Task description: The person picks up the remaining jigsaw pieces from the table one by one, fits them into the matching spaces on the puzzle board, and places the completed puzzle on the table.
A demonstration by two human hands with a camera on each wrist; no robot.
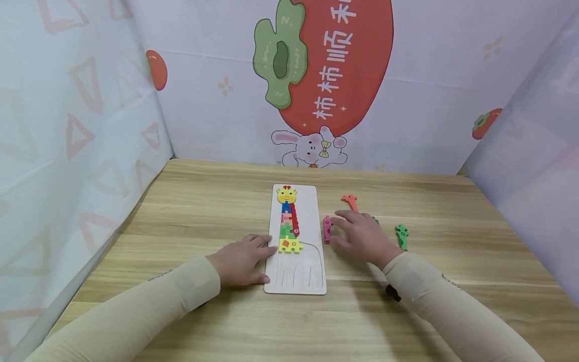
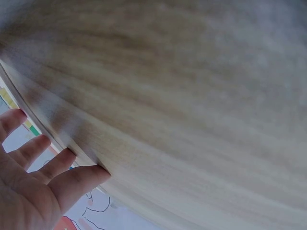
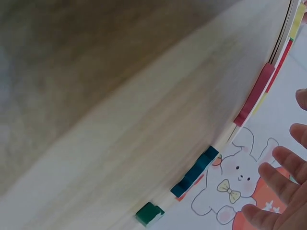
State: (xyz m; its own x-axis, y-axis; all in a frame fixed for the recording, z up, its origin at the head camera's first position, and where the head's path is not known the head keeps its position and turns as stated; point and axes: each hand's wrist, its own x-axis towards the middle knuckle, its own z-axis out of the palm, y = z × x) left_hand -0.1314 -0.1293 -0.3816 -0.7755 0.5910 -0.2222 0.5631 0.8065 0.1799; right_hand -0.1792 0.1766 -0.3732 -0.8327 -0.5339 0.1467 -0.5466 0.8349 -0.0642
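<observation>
A white wooden puzzle board [image 1: 306, 206] lies upright in front of me. On it, a yellow giraffe head [image 1: 287, 195] tops a column of blue, pink and green pieces, with a red strip piece [image 1: 294, 222] alongside and a yellow piece [image 1: 290, 245] at the bottom. The board's lower part shows bare outlines. My left hand [image 1: 242, 259] rests at the board's left edge, fingers spread and fingertips on its rim. Right of the board, my right hand [image 1: 364, 236] hovers with parted fingers beside a loose pink piece [image 1: 327, 229], holding nothing; that piece [image 3: 254, 96] stands apart from the fingers in the right wrist view.
Beyond the right hand lie an orange piece [image 1: 350, 201] and a dark teal piece [image 3: 194, 172], partly hidden by the hand in the head view. A green piece [image 1: 401, 236] is farther right. Printed cloth walls [image 1: 217, 120] border the wooden table [image 1: 217, 191].
</observation>
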